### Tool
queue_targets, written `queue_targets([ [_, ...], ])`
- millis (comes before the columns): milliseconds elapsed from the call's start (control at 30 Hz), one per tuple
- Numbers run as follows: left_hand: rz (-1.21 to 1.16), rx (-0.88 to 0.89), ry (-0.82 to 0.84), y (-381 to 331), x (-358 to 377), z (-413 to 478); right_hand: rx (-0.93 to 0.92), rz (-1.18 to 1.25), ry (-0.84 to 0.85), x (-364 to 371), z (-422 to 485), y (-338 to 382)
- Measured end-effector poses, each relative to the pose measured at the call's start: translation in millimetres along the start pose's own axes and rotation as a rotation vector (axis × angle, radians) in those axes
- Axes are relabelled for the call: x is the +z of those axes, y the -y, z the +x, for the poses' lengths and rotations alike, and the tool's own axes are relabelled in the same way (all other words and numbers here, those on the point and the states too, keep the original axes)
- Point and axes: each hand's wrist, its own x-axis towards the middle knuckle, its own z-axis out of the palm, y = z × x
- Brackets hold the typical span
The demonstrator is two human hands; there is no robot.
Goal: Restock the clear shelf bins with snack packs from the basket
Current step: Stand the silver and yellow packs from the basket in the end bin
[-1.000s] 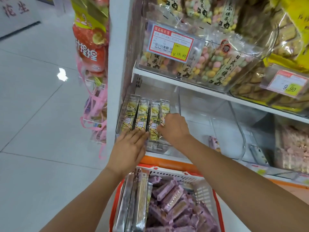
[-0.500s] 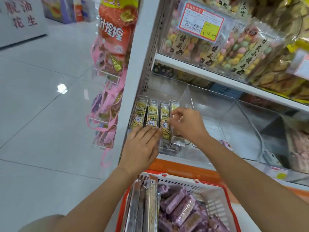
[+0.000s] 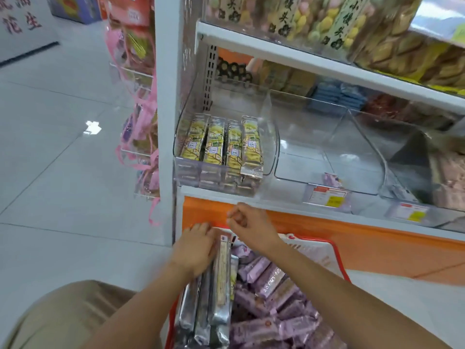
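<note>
While the red basket point(image 3: 314, 251) sits below the shelf, the left hand point(image 3: 196, 249) rests against the long silver snack packs point(image 3: 221, 285) standing at the basket's left side. I cannot tell if its thumb wraps around them. The right hand point(image 3: 250, 229) hangs over the basket's far edge, fingers curled in with nothing in them. Purple packs point(image 3: 274, 298) fill the rest of the basket. Above the basket, a clear bin point(image 3: 273, 147) holds four yellow packs point(image 3: 221, 144).

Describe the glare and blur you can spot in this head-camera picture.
Head view: a bright glare patch sits on the glossy white floor tiles; pale reflections streak the clear plastic shelf bin; the right hand shows motion-blurred fingers.
</note>
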Motion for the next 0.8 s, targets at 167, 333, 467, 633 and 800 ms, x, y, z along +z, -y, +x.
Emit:
queue_targets([
  [167, 0.039, -0.125, 0.349, -4.7, 15.0, -16.6, 0.345, -0.051, 0.354, 42.4, -34.2, -24.2],
  [333, -0.055, -0.145, 0.343, -3.7, 12.6, -16.4, 0.496, 0.156, 0.332, 59.3, -42.6, -26.3],
  [467, -0.34, -0.276, 0.227, -4.7, 0.5, -14.6, 0.539, 0.358, 0.412, 31.9, -40.9, -22.9],
  [633, -1.104, -0.555, 0.186, -20.2, -27.4, -9.8, 0.476, 0.787, 0.512, -3.2, -44.0, -31.0],
  [800, -1.59, -0.618, 0.042, -40.4, -65.2, -5.0, 0.406, 0.937, 0.555, -26.7, -46.6, -23.3],
])
